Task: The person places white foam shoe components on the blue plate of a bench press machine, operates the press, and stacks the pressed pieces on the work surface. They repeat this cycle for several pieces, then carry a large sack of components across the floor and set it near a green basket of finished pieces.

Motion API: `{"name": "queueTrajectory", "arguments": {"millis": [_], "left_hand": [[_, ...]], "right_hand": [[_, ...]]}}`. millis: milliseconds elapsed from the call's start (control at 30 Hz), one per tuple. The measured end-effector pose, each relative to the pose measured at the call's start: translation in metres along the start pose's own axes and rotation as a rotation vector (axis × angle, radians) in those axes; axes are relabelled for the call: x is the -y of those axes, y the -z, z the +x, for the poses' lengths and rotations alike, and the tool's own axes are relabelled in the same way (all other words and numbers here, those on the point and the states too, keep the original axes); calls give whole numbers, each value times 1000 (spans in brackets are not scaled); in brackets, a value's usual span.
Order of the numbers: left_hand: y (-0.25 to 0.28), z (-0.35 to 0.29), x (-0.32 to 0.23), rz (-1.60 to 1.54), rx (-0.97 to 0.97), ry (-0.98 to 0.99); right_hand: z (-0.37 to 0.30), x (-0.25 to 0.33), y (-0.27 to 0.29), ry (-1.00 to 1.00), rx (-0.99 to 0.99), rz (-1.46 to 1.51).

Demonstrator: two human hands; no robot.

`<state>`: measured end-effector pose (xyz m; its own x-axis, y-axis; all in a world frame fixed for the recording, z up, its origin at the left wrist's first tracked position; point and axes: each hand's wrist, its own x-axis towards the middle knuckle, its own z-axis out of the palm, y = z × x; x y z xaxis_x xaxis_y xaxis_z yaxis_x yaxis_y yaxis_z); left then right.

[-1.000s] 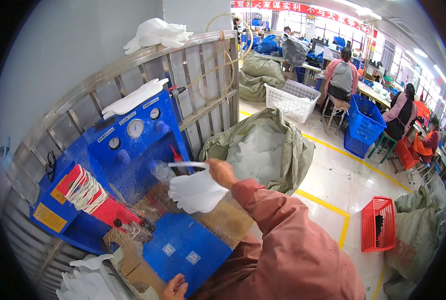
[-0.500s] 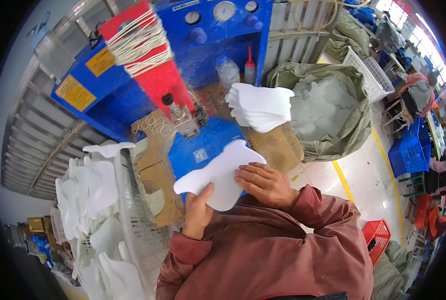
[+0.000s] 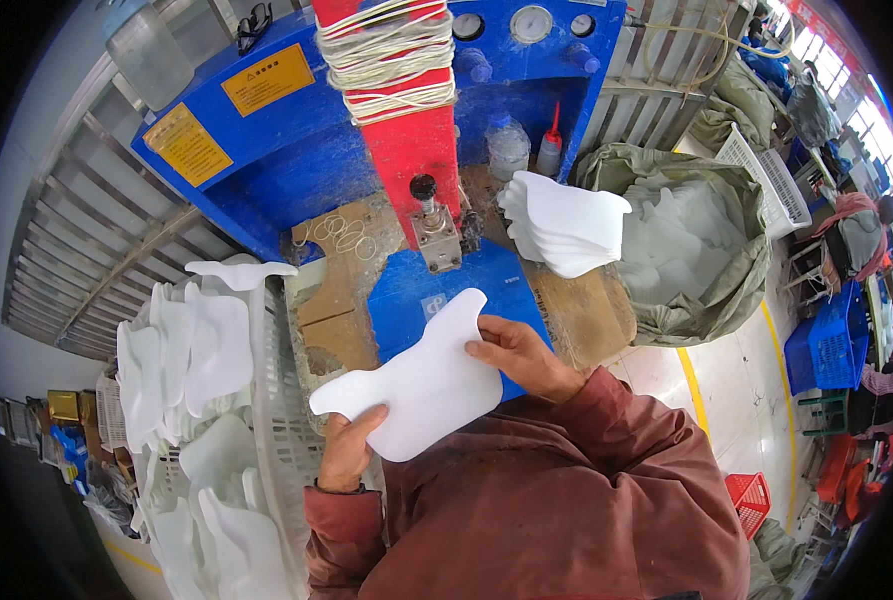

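Observation:
A white, smooth, curved-outline pad [image 3: 421, 385] is held between my two hands, tilted in front of my chest. My left hand [image 3: 349, 450] grips its lower left edge, thumb on top and fingers underneath. At the upper right edge, my right hand [image 3: 526, 358] pinches it between thumb and fingers. Beyond the pad lies a blue plate [image 3: 511, 290] on the machine's worktable, under the metal head [image 3: 436, 240] of a red arm [image 3: 411, 160] wrapped with pale cord. A stack of similar white pads [image 3: 571, 220] stands on the worktable to the right of the head.
At the left, a white plastic crate [image 3: 276, 440] holds several white pads [image 3: 216, 345]. A green fabric sack [image 3: 701, 320] with more pads stands at the right. The blue machine frame [image 3: 336, 165], a clear bottle [image 3: 507, 148] and a red-tipped squeeze bottle [image 3: 550, 150] are at the back.
The pad has moved left and nearer my body. My right hand has gone from lying flat over its right edge to pinching that edge. The view has shifted, so the machine appears farther right.

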<state>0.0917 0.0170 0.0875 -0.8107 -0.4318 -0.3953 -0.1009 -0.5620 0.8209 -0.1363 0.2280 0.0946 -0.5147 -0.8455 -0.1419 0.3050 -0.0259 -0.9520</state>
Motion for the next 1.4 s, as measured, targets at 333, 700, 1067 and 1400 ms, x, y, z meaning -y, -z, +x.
{"name": "queueTrajectory", "arguments": {"millis": [333,700,1067,1400], "left_hand": [[8,7,-31,146,-108,-216],[-4,16,-50,136,-83,-220],[-29,44,-56,188,-43,-185],[-63,83,-58,286,116,-146]], "right_hand": [[31,9,-24,64,-84,130],[37,16,-15,64,-76,134],[44,7,14,102,-192,176],[38,19,57,133,-369,170]]}}
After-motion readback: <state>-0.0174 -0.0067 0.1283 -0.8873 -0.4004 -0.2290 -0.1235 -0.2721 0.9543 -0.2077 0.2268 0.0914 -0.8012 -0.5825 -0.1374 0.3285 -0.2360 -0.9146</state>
